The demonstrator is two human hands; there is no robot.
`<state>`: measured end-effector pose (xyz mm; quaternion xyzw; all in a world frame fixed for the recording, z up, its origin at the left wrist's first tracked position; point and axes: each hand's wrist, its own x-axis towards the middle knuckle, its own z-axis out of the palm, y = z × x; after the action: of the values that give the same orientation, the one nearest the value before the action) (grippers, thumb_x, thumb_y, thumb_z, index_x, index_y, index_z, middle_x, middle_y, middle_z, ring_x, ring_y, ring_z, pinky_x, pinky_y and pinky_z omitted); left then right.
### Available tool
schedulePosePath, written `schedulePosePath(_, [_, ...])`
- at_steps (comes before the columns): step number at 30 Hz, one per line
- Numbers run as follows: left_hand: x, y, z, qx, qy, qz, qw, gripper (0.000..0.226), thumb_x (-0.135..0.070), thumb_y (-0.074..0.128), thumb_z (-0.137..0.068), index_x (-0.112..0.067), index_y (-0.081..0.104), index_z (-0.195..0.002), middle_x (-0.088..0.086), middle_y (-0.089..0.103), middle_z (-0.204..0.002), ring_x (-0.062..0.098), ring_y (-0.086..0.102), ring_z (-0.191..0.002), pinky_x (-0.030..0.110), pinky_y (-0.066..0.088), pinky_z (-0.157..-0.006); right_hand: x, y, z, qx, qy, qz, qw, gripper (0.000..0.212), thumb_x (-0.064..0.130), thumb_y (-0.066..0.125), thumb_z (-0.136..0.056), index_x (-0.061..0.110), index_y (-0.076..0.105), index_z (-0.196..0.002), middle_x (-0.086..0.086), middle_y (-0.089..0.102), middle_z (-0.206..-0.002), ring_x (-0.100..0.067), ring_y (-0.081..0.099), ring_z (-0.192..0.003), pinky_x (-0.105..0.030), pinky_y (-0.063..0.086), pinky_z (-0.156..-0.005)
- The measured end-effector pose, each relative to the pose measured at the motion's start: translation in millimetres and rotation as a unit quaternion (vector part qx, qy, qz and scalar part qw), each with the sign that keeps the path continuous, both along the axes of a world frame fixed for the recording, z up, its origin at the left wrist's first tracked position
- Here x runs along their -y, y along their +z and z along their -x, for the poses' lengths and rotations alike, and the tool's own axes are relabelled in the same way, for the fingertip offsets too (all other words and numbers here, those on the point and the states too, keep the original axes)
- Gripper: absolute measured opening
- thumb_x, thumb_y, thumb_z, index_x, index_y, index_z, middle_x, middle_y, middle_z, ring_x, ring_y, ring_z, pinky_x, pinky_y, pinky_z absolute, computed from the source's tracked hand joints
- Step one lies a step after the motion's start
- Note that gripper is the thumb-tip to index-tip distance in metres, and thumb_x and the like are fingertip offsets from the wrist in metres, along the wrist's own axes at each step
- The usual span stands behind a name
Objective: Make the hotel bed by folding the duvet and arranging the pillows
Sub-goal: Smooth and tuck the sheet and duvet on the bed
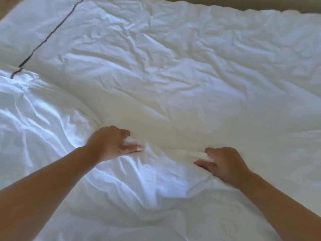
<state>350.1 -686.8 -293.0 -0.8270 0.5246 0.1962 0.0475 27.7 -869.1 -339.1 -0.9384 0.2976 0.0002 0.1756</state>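
Duvet [173, 75] white, heavily wrinkled; both hands pinch bunched near fold.

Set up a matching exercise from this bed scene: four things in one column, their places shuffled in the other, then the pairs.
Things:
1. left hand
2. right hand
3. dark stripe
4. tan surface

Places:
A. along the top right edge
B. diagonal, upper left
C. gripping the duvet, right of centre
D. gripping the duvet, left of centre

Pairs: 1-D, 2-C, 3-B, 4-A
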Motion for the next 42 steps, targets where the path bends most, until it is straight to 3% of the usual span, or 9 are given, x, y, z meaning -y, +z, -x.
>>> schedulePosePath(4, [30.7,17.1,-40.2,-0.021,0.05,0.131,0.99,0.093,-0.108,0.03,-0.047,-0.016,0.037,-0.058,-0.003,0.042,-0.045,0.018,0.052,-0.052,0.029,0.039,-0.055,39.5,28.4,-30.6,0.075,-0.103,0.061,0.99,0.071,0.092,0.026,-0.077,0.024,0.022,-0.056,0.006,0.023,-0.041,-0.024,0.038,-0.041,-0.031,0.036,-0.045])
schedulePosePath(8, [101.9,56.9,-87.0,0.028,0.02,0.206,0.978,0.085,-0.1,0.042,-0.056,-0.015,0.043,-0.059,0.0,0.047,-0.048,0.026,0.052,-0.057,0.033,0.038,-0.059,102.8,63.5,-73.9,0.106,-0.137,0.105,0.979,0.08,0.096,0.02,-0.072,0.017,0.027,-0.056,0.004,0.031,-0.041,-0.031,0.049,-0.047,-0.031,0.038,-0.049])
schedulePosePath(12, [146.9,44.5,-111.9,0.055,0.012,0.16,0.985,0.08,-0.097,0.04,-0.06,-0.017,0.047,-0.064,-0.002,0.055,-0.062,0.03,0.061,-0.075,0.034,0.043,-0.068,141.6,43.0,-108.7,0.045,-0.147,0.1,0.983,0.076,0.095,0.024,-0.07,0.021,0.032,-0.057,0.005,0.042,-0.049,-0.032,0.061,-0.062,-0.032,0.039,-0.057])
schedulePosePath(16, [145.8,-38.7,-106.1,0.076,0.034,0.09,0.992,0.087,-0.099,0.032,-0.065,-0.025,0.064,-0.098,0.003,0.072,-0.092,0.03,0.069,-0.095,0.036,0.051,-0.084,140.2,-28.0,-112.4,-0.011,-0.126,0.106,0.986,0.076,0.095,0.008,-0.068,0.027,0.042,-0.073,-0.001,0.067,-0.072,-0.029,0.069,-0.077,-0.033,0.044,-0.062])
schedulePosePath(20, [133.1,-90.3,-100.2,0.082,0.07,0.189,0.976,0.086,-0.091,0.018,-0.068,-0.019,0.061,-0.085,0.006,0.071,-0.077,0.032,0.07,-0.082,0.034,0.043,-0.067,143.2,-66.4,-111.9,0.022,-0.129,0.148,0.98,0.056,0.076,0.024,-0.083,0.024,0.043,-0.073,-0.004,0.063,-0.061,-0.031,0.068,-0.064,-0.031,0.033,-0.053])
schedulePosePath(27, [130.7,-76.5,-96.2,0.04,0.101,0.167,0.98,0.058,-0.078,0.041,-0.085,-0.02,0.047,-0.081,0.0,0.063,-0.063,0.03,0.068,-0.078,0.035,0.039,-0.068,137.0,-52.7,-117.2,-0.03,-0.165,0.101,0.981,0.055,0.073,0.03,-0.091,0.021,0.043,-0.076,0.006,0.045,-0.058,-0.033,0.062,-0.068,-0.034,0.035,-0.057])
schedulePosePath(32, [84.7,-48.8,-92.3,-0.027,0.078,0.293,0.953,0.065,-0.06,0.041,-0.09,-0.007,0.058,-0.123,0.013,0.064,-0.117,0.035,0.058,-0.111,0.046,0.043,-0.102,92.9,-15.0,-145.9,0.086,-0.265,0.016,0.96,0.068,0.069,0.03,-0.087,0.012,0.064,-0.102,-0.01,0.069,-0.097,-0.036,0.063,-0.099,-0.044,0.045,-0.088])
schedulePosePath(38, [-3.0,-5.4,-140.5,0.026,0.01,0.297,0.955,0.057,-0.044,0.036,-0.1,-0.005,0.051,-0.138,0.015,0.051,-0.145,0.028,0.042,-0.136,0.043,0.021,-0.12,-49.8,20.3,-262.1,0.148,-0.02,0.014,0.989,0.066,0.057,0.039,-0.093,0.012,0.05,-0.14,-0.01,0.047,-0.147,-0.031,0.04,-0.14,-0.057,0.026,-0.116])
schedulePosePath(42, [-63.2,7.0,-206.8,0.006,0.116,0.254,0.96,0.056,-0.045,0.024,-0.101,-0.017,0.052,-0.14,0.003,0.054,-0.143,0.024,0.047,-0.136,0.056,0.032,-0.114,-132.6,24.3,-354.9,0.132,0.075,0.012,0.988,0.068,0.055,0.035,-0.096,0.013,0.044,-0.147,-0.009,0.038,-0.158,-0.032,0.032,-0.147,-0.059,0.026,-0.118])
